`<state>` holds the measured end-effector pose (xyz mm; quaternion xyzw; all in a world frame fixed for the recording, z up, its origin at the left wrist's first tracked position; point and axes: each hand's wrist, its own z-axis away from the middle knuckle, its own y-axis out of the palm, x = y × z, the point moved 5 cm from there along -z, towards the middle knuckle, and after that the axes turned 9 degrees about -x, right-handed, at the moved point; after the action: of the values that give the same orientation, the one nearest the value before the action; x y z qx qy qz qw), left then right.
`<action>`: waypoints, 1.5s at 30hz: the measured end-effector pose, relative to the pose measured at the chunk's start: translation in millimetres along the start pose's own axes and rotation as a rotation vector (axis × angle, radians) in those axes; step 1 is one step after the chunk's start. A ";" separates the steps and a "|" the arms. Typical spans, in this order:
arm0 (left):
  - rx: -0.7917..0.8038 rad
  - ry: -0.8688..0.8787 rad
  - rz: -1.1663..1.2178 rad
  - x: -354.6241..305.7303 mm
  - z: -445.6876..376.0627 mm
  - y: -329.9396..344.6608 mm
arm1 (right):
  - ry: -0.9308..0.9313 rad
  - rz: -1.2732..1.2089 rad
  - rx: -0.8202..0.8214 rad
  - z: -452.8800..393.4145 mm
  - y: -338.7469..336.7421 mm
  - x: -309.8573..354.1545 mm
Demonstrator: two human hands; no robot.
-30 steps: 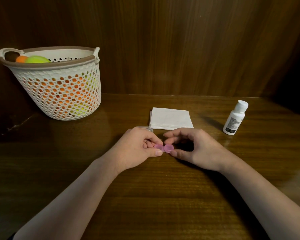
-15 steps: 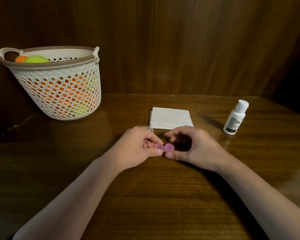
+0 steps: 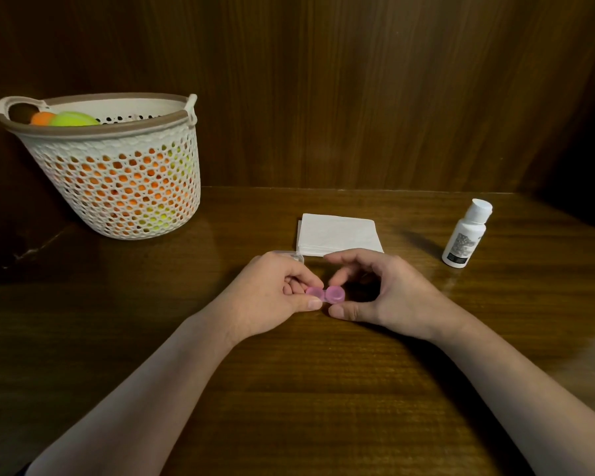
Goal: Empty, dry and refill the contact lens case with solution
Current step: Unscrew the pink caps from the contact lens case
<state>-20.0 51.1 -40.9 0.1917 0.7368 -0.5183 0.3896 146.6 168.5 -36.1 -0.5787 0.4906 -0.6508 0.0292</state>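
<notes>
A small pink contact lens case (image 3: pixel 326 294) with two round caps is held low over the wooden table (image 3: pixel 289 389). My left hand (image 3: pixel 272 297) pinches its left half between thumb and fingers. My right hand (image 3: pixel 382 297) curves around the right cap, thumb and forefinger at its edges; whether they grip it is unclear. A white solution bottle (image 3: pixel 465 235) with a closed cap stands upright at the right. A folded white tissue stack (image 3: pixel 339 234) lies just behind my hands.
A white perforated basket (image 3: pixel 117 180) with orange and green balls sits at the back left. A small clear object (image 3: pixel 294 255) peeks out behind my left hand. A dark wooden wall closes off the back.
My right thumb and forefinger have shifted around the right cap, and the fingers have lifted and spread a little. The left hand and case stay in place.
</notes>
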 end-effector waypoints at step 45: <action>0.035 0.031 0.018 -0.7 3.7 1.4 | 0.098 0.168 -0.417 -10.7 -30.3 -33.4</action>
<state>-17.2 48.4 -41.9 0.2129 0.7317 -0.5246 0.3795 165.3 210.9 -38.3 -0.4969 0.6618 -0.5580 -0.0607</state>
